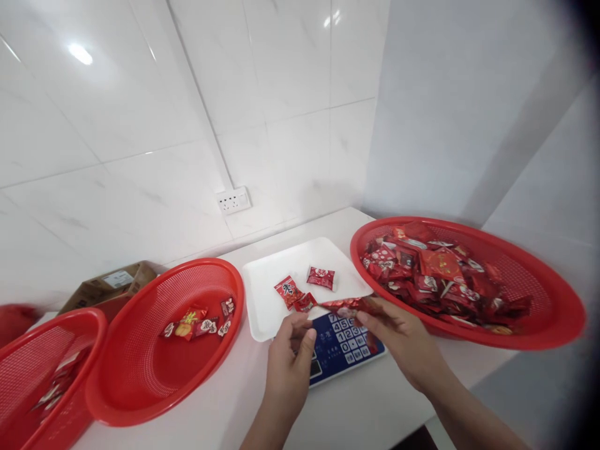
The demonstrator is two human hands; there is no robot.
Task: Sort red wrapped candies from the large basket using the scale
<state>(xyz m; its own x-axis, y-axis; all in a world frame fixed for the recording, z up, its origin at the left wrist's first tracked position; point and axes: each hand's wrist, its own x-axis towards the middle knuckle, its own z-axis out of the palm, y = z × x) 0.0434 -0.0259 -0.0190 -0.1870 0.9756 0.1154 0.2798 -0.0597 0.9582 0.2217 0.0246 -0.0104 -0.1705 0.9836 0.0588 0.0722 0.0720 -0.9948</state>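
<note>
My right hand (pixel 398 331) pinches a shiny red candy packet (pixel 349 305) above the keypad of a blue and white digital scale (pixel 323 369). Close to the packet's left end is my left hand (pixel 291 350), its fingers loosely curled and the thumb apart from them, with nothing visible between. A white tray (pixel 262 275) lies on the scale. On it are a red packet with a large black character (pixel 287 291), a dark red wrapped candy (pixel 321 277) and a small red packet (pixel 305 302) partly overlapping the first.
To the right, a large red basket (pixel 557 312) holds many red candy packets. A red basket (pixel 140 369) with several candies stands on the left, beside another red basket (pixel 89 331). Behind them is a cardboard box (pixel 94 294). A socket (pixel 233 200) is on the tiled wall.
</note>
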